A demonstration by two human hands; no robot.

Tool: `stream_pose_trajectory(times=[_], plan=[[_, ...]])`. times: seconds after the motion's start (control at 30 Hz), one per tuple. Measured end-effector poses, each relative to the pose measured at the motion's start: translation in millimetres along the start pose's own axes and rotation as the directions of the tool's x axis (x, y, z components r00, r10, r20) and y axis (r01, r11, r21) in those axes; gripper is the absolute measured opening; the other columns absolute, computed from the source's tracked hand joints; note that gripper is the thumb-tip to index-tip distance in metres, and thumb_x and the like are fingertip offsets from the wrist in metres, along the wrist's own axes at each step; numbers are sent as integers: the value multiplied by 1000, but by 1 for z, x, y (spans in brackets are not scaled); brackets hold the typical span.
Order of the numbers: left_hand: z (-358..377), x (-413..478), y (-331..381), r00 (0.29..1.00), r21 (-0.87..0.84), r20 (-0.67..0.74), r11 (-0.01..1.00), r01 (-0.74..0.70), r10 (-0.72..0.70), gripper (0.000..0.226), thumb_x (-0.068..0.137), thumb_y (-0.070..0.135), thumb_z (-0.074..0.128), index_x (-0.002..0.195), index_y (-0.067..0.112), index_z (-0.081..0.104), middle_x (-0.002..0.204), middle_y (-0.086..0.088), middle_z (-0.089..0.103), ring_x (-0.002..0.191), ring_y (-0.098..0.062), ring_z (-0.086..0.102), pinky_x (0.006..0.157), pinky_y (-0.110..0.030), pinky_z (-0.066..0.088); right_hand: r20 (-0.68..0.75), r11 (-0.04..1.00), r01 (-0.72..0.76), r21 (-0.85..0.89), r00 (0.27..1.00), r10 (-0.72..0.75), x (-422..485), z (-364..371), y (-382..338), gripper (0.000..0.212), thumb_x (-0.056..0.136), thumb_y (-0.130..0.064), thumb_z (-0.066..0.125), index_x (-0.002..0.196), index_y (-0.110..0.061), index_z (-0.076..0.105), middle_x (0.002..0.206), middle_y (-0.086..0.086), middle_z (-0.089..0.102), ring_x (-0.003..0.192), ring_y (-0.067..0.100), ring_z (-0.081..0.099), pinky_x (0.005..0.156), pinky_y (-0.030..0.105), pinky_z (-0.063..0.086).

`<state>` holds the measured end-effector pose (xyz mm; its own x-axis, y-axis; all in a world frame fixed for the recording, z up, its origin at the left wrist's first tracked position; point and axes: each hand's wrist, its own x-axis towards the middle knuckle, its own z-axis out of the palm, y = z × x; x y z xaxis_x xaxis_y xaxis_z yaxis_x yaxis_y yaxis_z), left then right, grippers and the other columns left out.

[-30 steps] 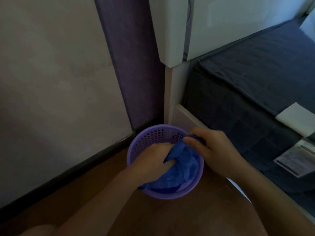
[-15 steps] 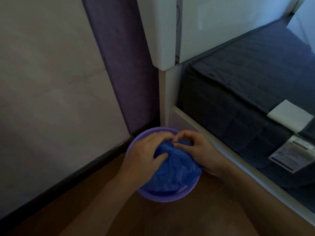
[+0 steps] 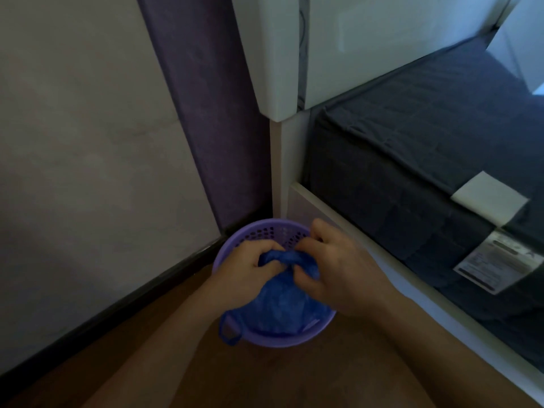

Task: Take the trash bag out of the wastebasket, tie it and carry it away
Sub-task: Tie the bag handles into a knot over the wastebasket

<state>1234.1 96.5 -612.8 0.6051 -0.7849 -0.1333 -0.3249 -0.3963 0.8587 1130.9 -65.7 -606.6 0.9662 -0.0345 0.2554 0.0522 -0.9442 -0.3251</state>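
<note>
Both hands, left hand (image 3: 244, 269) and right hand (image 3: 338, 269), pinch the gathered top of a blue trash bag (image 3: 282, 304) with their fingers, inside a purple wastebasket (image 3: 250, 231) on the floor (image 3: 117, 348) beside a bed (image 3: 426, 142).

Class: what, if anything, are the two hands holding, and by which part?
Both the left hand and right hand pinch the blue trash bag by its gathered top.

bag neck (image 3: 279, 257): hidden by both hands | wastebasket (image 3: 256, 234) inside: mostly covered | label (image 3: 500, 265) print: unreadable

dim room | beige wall (image 3: 88, 128) | wood floor (image 3: 265, 378) | dark-sheeted bed (image 3: 426, 142)
</note>
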Motion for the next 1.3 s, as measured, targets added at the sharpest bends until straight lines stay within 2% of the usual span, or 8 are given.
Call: stream_pose_trajectory(times=[0.17,0.3,0.53,0.73,0.83,0.9,1.07,1.3], plan=[[7,-5,12,970,-332,154,915,229,-187,17,99,19,54,89,9,64,51,9,56,41,-3,48,44,-20,40,76,994,-70,80,995,64,-2,3,9,39,87,-40,38,97,-17,67,92,1,64,81,23,61,69,45,52],[7,-10,13,919,-627,320,676,386,-228,29,95,24,56,113,2,63,58,1,49,39,-5,31,35,-17,23,8,970,-74,230,997,74,-4,1,12,25,91,-18,60,115,-22,57,91,-13,61,79,7,59,69,30,52],[7,-6,13,956,-737,143,617,276,-257,22,95,9,58,113,17,51,57,3,60,32,-4,37,30,-16,27,74,919,-45,391,997,17,-9,-8,5,28,88,-45,63,110,-28,59,93,-22,59,87,1,59,72,20,50],[4,-6,10,992,-489,61,863,127,-111,16,94,11,61,104,24,64,94,-6,69,42,-14,41,37,-19,33,126,870,-189,455,981,148,-5,-6,11,18,84,-39,71,83,-24,60,75,-2,60,68,14,56,63,37,50],[2,-5,7,1000,-316,8,949,-6,9,24,92,8,65,103,29,67,111,4,70,80,-18,68,68,-26,57,150,860,-185,476,980,128,-5,-7,11,21,83,-38,70,77,-21,60,81,-2,56,71,15,54,66,43,49],[3,-6,6,996,-218,7,973,-82,85,24,91,8,67,107,25,66,110,10,69,104,-7,66,87,-27,55,198,798,-230,557,970,142,-4,-10,8,29,81,-38,72,71,-15,60,83,6,58,73,23,57,67,46,50],[6,-8,7,969,81,-57,969,-234,239,18,94,21,64,110,28,64,108,22,65,108,4,59,91,-14,45,314,546,-333,769,940,130,-2,-17,11,38,84,-28,75,56,-22,50,78,2,53,72,23,56,69,40,52],[1,-4,-9,961,294,-135,936,-195,242,20,98,29,56,118,33,58,111,21,60,104,6,54,86,-6,38,388,261,-431,864,900,200,-4,-31,13,27,85,-33,60,86,-7,67,72,4,67,64,16,63,60,23,52]])
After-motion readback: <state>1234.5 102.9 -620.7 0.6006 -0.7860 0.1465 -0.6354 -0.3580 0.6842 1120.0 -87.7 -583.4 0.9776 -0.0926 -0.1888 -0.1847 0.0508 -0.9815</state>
